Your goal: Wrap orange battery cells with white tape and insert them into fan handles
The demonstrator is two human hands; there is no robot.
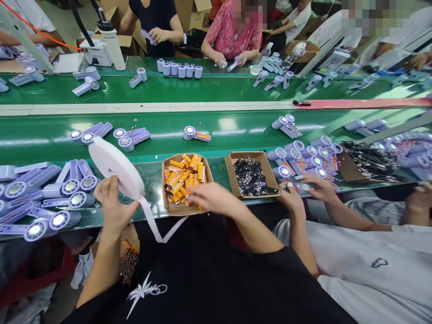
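My left hand [116, 202] is closed on a big roll of white tape [116, 164], held upright above the bench edge. A loose strip of tape [151, 220] hangs from the roll, dips in front of my black shirt and bends up toward the battery box. My right hand [214, 198] reaches over the near right side of a cardboard box [165, 204] full of orange cylindrical batteries [177, 180]. Its fingers point left, a little apart and slightly blurred, at the batteries; no held thing shows in them.
Purple handheld fan bodies [70, 186] are piled left; more [305, 157] lie right. A box of small black parts [249, 177] stands beside the batteries. A green conveyor [162, 123] carries several fans. A co-worker's hands [293, 198] work close on my right; other people sit across.
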